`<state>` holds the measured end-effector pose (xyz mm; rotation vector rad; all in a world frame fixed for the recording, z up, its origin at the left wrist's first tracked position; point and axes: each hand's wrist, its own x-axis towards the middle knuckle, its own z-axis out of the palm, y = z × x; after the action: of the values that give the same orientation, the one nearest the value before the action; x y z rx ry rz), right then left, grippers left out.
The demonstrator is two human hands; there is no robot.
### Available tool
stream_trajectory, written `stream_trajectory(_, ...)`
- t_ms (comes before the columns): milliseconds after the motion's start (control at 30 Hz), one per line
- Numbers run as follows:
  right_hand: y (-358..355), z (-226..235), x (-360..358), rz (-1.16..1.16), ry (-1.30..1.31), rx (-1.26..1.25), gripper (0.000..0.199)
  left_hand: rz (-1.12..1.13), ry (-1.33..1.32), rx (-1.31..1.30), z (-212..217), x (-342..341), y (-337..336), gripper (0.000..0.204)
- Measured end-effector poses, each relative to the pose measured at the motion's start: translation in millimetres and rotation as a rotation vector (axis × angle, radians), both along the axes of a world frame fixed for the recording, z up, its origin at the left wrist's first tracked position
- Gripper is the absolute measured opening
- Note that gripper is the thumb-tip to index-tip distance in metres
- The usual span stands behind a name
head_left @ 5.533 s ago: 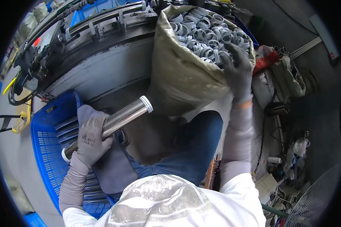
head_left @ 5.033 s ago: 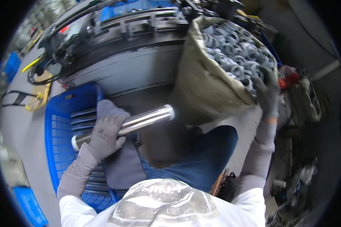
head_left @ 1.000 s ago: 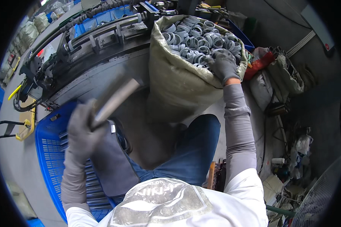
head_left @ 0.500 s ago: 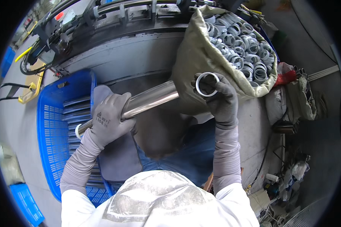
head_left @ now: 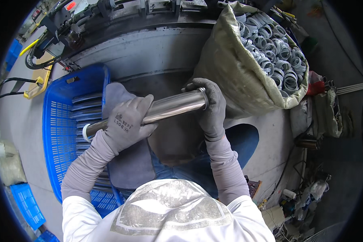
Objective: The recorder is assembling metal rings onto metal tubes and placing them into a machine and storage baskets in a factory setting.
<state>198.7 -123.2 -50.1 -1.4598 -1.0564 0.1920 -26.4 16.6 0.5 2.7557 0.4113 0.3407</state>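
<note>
Steel tube (head_left: 169,107): your left hand (head_left: 127,123) is gripping its middle; your right hand (head_left: 209,107) is closing around its 3 o'clock end, sack of rings (head_left: 246,76) at 2 o'clock.

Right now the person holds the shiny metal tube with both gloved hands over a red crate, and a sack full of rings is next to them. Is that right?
Almost. The head view shows the crate is blue, not red. The rest holds: both gloved hands, left and right, grip the shiny metal tube, and the sack full of rings sits beside them.

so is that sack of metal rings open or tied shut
Open: the sack mouth gapes wide, with metal rings heaped in plain view to its brim.
</note>
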Motion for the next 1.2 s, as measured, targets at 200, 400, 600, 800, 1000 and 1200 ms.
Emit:
stream_trajectory(200, 5.6, -1.6, -17.0, -0.177, -0.022, 0.026, 0.027, -0.018, 0.086, -0.013, 3.5, 4.7, 2.1, 0.074)
stream_trajectory(400, 5.9, -14.1, -11.1, -0.203, -0.058, 0.053, 0.036, -0.07, 0.023, 0.063, 0.1, 9.7, 2.4, 0.072)
stream_trajectory(600, -17.3, 44.5, 1.6, -0.248, -0.274, 0.027, 0.026, -0.047, 0.083, 0.112, -6.0, -4.1, 8.5, 0.081)
stream_trajectory(800, -118.7, 125.3, 195.5, -0.789, -0.818, -0.609, 0.049, -0.001, 0.078, 0.143, -6.5, -15.2, 4.4, 0.078)
stream_trajectory(1000, -144.8, 128.2, 245.4, -0.692, -0.812, -1.359, 0.042, 0.025, 0.103, 0.172, -1.8, -14.7, 4.3, 0.077)
stream_trajectory(1200, -141.5, 115.1, 246.3, -0.705, -0.872, -0.868, 0.022, 0.035, 0.235, 0.276, 4.1, -25.8, 4.2, 0.071)
